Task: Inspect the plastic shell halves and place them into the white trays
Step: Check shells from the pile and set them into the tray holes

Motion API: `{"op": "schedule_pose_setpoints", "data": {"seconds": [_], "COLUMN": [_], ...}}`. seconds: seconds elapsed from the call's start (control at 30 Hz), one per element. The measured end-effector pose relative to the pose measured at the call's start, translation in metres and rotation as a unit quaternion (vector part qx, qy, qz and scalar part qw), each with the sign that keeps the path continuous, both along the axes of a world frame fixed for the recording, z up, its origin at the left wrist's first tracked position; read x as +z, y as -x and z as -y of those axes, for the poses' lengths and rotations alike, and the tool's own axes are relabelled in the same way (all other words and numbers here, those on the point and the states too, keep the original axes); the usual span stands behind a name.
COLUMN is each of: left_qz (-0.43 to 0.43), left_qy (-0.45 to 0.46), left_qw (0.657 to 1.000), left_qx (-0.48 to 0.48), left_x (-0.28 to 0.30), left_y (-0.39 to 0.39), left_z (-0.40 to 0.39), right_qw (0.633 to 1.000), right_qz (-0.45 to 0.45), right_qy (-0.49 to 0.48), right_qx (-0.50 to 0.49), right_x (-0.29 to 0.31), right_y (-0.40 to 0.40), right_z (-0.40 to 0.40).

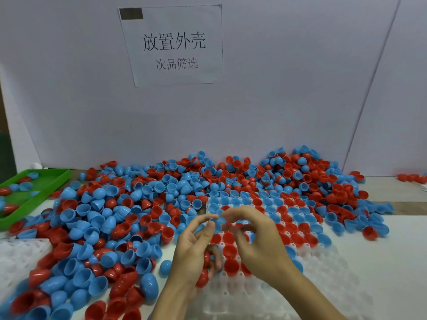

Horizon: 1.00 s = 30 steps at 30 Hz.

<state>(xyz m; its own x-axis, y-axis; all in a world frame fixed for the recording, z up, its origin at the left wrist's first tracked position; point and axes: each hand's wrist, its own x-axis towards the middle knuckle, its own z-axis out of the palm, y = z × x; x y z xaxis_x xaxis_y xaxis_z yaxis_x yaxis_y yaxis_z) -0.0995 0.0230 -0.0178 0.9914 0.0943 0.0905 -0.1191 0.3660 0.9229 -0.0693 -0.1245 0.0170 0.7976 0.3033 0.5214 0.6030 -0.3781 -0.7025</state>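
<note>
Our left hand (pixel 196 248) is up over the near edge of the white tray (pixel 323 262), thumb and forefinger reaching to a blue shell (pixel 219 219) that the right hand (pixel 256 236) pinches from the other side — both hands meet on that one piece, lifted clear of the tray, which looks like the way to turn it and check it before it goes down. The left hand is doing double duty: its lower fingers curl round some red shells (pixel 205 260), a small stock kept in the palm, we judge, so the next pieces are ready. Below the hands the tray's pockets already hold red and blue shells, cups up, while the nearest rows are bare — that's likely where this one lands. The big pile of shells (pixel 120 215) lies heaped to the left and behind, touching the tray's far edge, close for grabbing. A green tray (pixel 49 181) at far left holds a few shells apart from the rest — for rejects, we'd guess. Another white tray (pixel 20 255) waits near left
</note>
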Motion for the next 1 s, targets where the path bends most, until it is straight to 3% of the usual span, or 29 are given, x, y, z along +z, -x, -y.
{"op": "schedule_pose_setpoints", "data": {"seconds": [0.07,0.3,0.43,0.53,0.7,0.83,1.0], "left_qz": [0.011,0.052,0.039,0.020,-0.010,-0.039,-0.099], "left_qy": [-0.014,-0.105,-0.121,-0.054,0.068,0.060,0.024], "left_qw": [1.000,0.990,0.991,0.997,0.994,0.996,0.993], "left_qx": [-0.013,-0.081,-0.041,0.046,0.086,0.055,0.052], "left_x": [0.001,0.000,0.001,-0.002,-0.002,0.010,0.021], "left_y": [0.001,0.004,0.003,-0.001,-0.005,-0.009,-0.006], "left_z": [0.000,0.007,0.012,0.007,0.008,0.023,0.041], "right_qw": [0.999,0.988,0.987,0.978,0.908,0.858,0.862], "right_qz": [-0.002,-0.059,-0.072,-0.089,-0.128,-0.154,-0.155], "right_qy": [-0.015,0.135,0.132,0.157,0.375,0.473,0.468], "right_qx": [-0.035,-0.036,-0.061,-0.105,-0.136,-0.130,-0.119], "right_x": [0.003,0.011,0.019,0.028,0.028,-0.002,-0.006], "right_y": [-0.001,-0.008,-0.011,-0.018,-0.030,-0.027,-0.028], "right_z": [0.002,0.011,0.026,0.059,0.118,0.123,0.129]}}
